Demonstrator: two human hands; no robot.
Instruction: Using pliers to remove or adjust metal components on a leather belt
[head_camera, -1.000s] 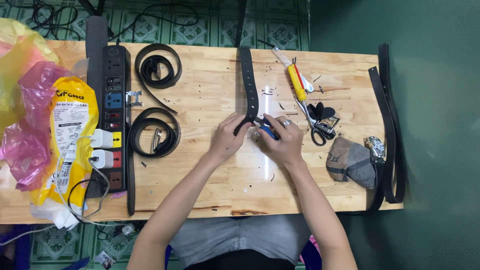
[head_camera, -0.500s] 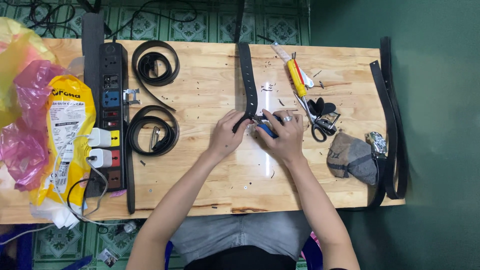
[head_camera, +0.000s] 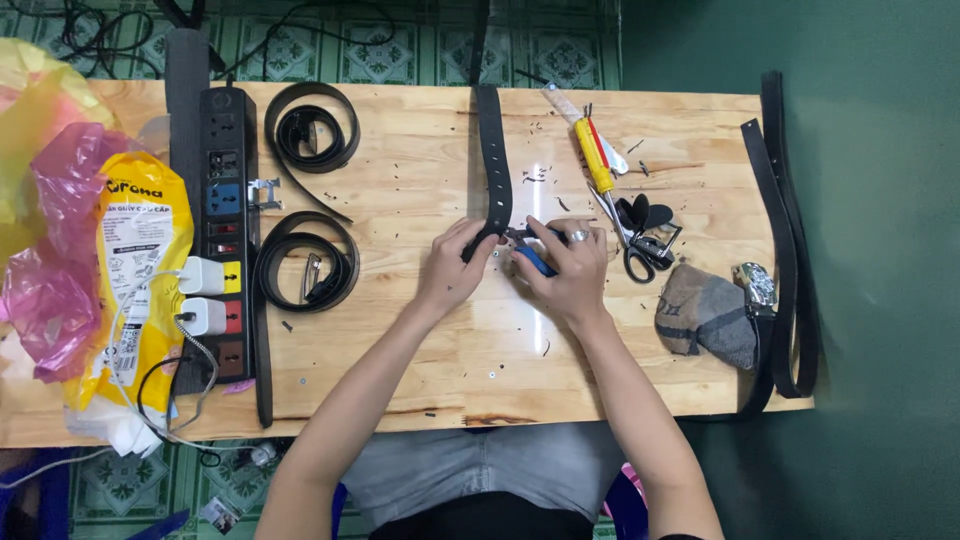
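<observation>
A black leather belt (head_camera: 492, 150) lies straight across the wooden table (head_camera: 420, 360), running from the far edge toward me. My left hand (head_camera: 455, 268) pinches its near end. My right hand (head_camera: 562, 270) grips a blue-handled tool (head_camera: 535, 258) whose dark metal head (head_camera: 520, 236) sits right at the belt's end. A ring shows on one right finger. The tool's jaws are partly hidden by my fingers.
Two coiled black belts (head_camera: 312, 128) (head_camera: 305, 265) lie left of centre, beside a black power strip (head_camera: 222, 230) with white chargers. Yellow and pink plastic bags (head_camera: 120, 250) crowd the left edge. A yellow screwdriver (head_camera: 596, 155), scissors (head_camera: 640, 250), a grey cloth (head_camera: 705, 315) and another belt (head_camera: 785, 240) sit on the right.
Both hands stay at the belt's near end with only slight shifts of the fingers and the tool. Nothing else on the table has moved.
</observation>
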